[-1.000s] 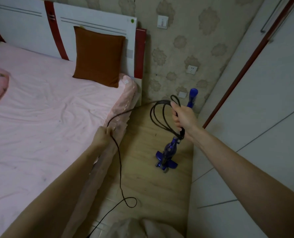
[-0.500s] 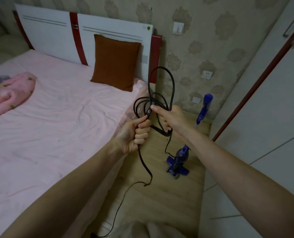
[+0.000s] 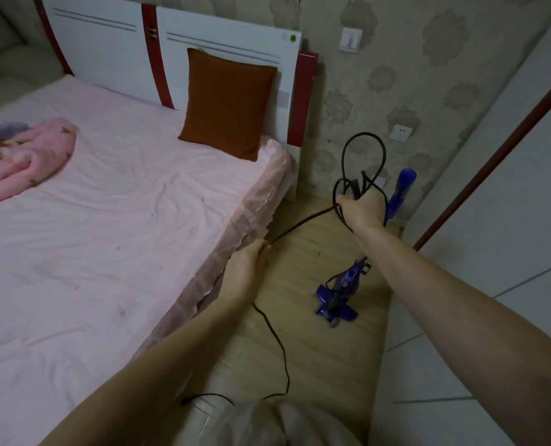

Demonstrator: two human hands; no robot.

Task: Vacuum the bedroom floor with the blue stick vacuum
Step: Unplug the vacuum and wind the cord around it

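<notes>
We've got the pink bed [image 3: 106,220] on our left, blue stick vacuum [image 3: 341,291] upright on the wood floor [image 3: 332,349]; right hand [image 3: 362,209] fingers wrapped round the coiled black cord [image 3: 364,162], left hand [image 3: 250,257] pinching its loose run.

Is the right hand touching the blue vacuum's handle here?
Cannot tell. In the head view the right hand grips the coiled black cord and overlaps the blue vacuum handle, hiding any contact or gap.
</notes>
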